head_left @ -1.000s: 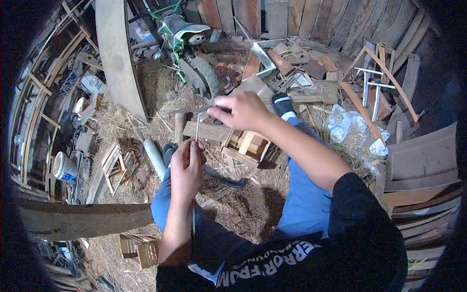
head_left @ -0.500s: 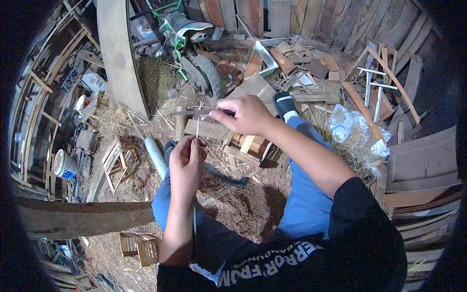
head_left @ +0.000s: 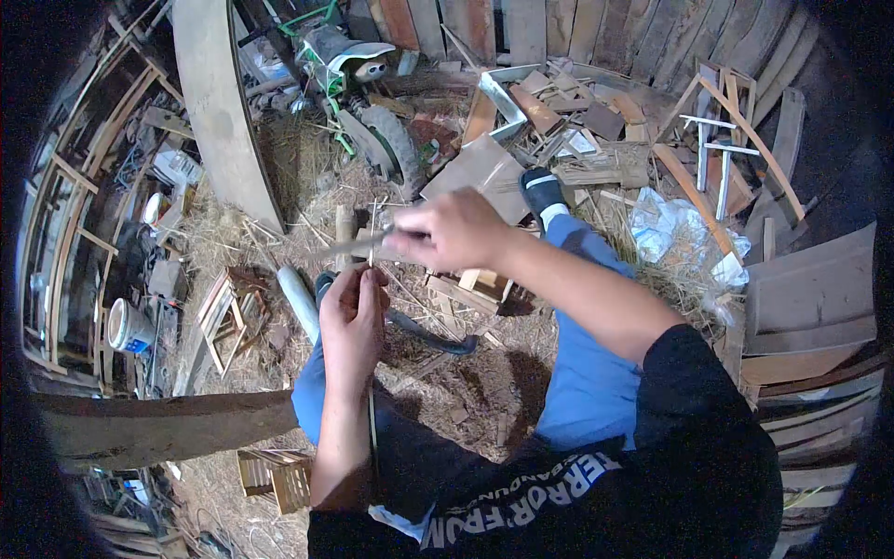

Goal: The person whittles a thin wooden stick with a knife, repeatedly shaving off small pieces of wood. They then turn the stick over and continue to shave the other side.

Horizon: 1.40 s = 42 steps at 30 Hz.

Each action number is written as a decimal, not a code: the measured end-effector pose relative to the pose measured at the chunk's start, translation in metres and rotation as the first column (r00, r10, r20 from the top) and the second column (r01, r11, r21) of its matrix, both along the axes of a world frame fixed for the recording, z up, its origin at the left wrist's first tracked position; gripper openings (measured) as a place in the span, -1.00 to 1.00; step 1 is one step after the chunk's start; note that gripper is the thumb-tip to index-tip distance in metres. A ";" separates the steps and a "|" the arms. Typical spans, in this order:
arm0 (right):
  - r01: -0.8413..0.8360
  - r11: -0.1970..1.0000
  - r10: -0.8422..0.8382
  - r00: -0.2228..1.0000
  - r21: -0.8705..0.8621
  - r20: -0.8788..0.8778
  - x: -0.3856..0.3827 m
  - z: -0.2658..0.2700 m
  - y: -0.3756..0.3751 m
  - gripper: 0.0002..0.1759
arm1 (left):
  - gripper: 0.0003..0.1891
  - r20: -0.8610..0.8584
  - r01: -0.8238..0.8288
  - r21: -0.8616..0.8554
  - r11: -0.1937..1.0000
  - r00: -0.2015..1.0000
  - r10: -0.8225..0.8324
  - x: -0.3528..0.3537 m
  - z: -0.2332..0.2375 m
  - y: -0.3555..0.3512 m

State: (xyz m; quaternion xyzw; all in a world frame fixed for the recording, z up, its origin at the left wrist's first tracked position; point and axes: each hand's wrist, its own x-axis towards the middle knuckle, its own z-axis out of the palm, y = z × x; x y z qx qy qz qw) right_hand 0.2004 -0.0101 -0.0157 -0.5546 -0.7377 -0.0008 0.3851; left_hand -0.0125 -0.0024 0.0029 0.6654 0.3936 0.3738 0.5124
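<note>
My left hand (head_left: 350,312) is closed, pinching a thin pale stick (head_left: 374,222) that stands up from between thumb and fingers. The stick also seems to run down along the forearm. My right hand (head_left: 454,231) grips a knife by its handle, which the fingers hide. The blurred knife blade (head_left: 346,247) points left and crosses the stick just above my left fingertips. Below my right hand, on the ground, sits a small slatted wooden crate (head_left: 463,293), partly covered by the hand.
Straw and wood shavings cover the ground. A wooden frame (head_left: 233,307) and a bucket (head_left: 128,326) lie to the left, with another slatted crate (head_left: 276,477) lower down. A green dirt bike (head_left: 345,70) stands at the back. Scrap wood (head_left: 587,112) is piled back right, near plastic sheeting (head_left: 666,224).
My right hand has brought the knife down the stick, closer to my left fingers, and the blade has tilted lower at its tip. My left hand keeps its pinch almost in place.
</note>
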 end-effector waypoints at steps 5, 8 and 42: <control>0.184 0.983 -0.184 0.983 -0.021 -0.003 0.022 -0.006 0.020 -0.56 | -0.82 0.015 0.056 -0.013 0.998 0.998 -0.056 -0.005 -0.013 0.006; 0.054 0.998 -0.055 0.996 -0.016 -0.072 0.007 -0.004 0.003 -0.57 | -0.83 0.018 0.013 -0.014 1.000 1.000 -0.013 0.002 -0.008 0.003; 0.028 0.999 -0.027 0.999 -0.045 0.036 0.007 -0.005 0.003 -0.58 | -0.84 0.022 -0.051 -0.034 0.998 0.998 0.052 0.002 -0.009 0.003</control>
